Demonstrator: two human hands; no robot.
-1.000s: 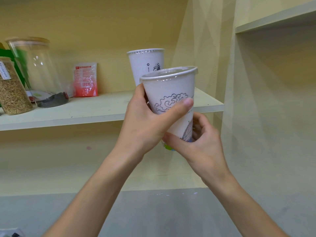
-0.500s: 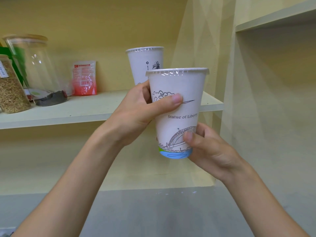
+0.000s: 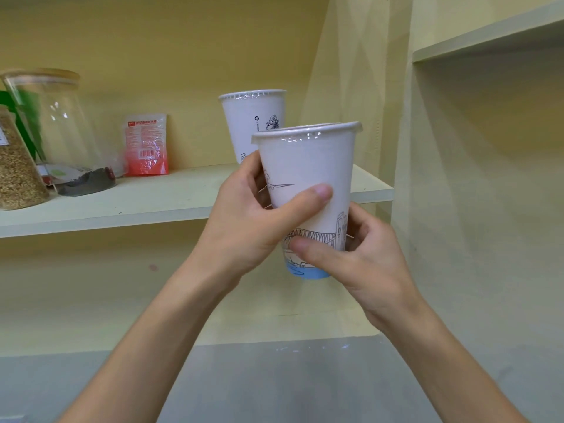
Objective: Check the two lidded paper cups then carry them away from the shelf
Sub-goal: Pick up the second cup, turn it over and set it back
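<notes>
A white paper cup [image 3: 308, 166] with line drawings, a blue base and a clear lid is held in the air in front of the shelf [image 3: 146, 206], tilted slightly. My left hand [image 3: 253, 221] wraps its middle from the left, thumb across the front. My right hand [image 3: 357, 257] grips its lower part from the right. A second lidded white paper cup [image 3: 253, 120] stands upright on the shelf behind it, its base hidden by my left hand and the held cup.
On the shelf's left stand a glass jar of grain [image 3: 15, 166], a large clear glass jar [image 3: 55, 132] with dark contents at its bottom, and a red packet [image 3: 146, 145] leaning on the back wall. A side panel [image 3: 476, 209] rises at right; a grey counter [image 3: 274, 383] lies below.
The held cup has been turned in my hands, so other drawings face me, and it has tipped a little. My right hand has shifted up around its lower part.
</notes>
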